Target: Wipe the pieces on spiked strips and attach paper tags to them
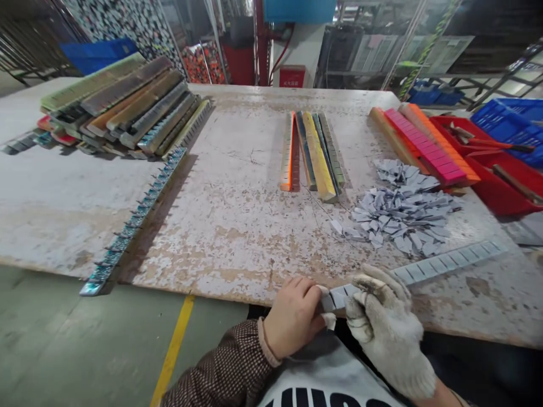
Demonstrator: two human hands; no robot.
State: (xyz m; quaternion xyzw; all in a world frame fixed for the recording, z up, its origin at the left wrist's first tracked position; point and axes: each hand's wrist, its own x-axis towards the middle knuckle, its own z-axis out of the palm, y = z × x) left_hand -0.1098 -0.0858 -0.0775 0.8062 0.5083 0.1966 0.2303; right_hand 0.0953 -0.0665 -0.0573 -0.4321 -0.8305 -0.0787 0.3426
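Observation:
My bare left hand (294,316) is wrapped round the near end of a pale grey slotted strip (449,264), with white wrapping on its fingertips. On my right hand (384,328) is a white knitted glove; its fingers are curled in a pinch over the same strip, just right of my left hand. What the gloved fingertips pinch is hidden. The strip runs right along the table's front edge. Behind it lies a heap of small grey pointed pieces (403,209).
Orange, yellow and dark slotted bars (320,161) lie mid-table (237,226). Many bars (123,107) are stacked at the left, with a teal pronged strip (136,220) nearby. Pink and orange bars (424,141), red bins (500,175) and a blue crate (509,124) are at the right.

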